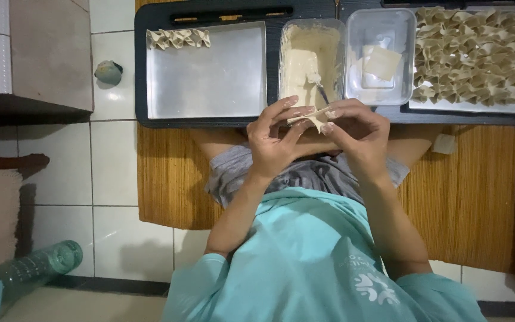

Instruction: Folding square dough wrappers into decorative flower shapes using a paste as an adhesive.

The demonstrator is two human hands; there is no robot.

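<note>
Together, both hands' fingers pinch a folded dumpling wrapper, long axis left-right, tip down.

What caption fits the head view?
Both hands fold a dumpling wrapper above a filling tub.

We see a floor of pale glossy tiles with dark grout lines, lit softly from above. A woven straw mat lies on it, spreading out to both sides. Far left stands a low wooden piece of furniture casting shadow beneath. At lower left a clear green plastic bottle lies on its side.
</note>
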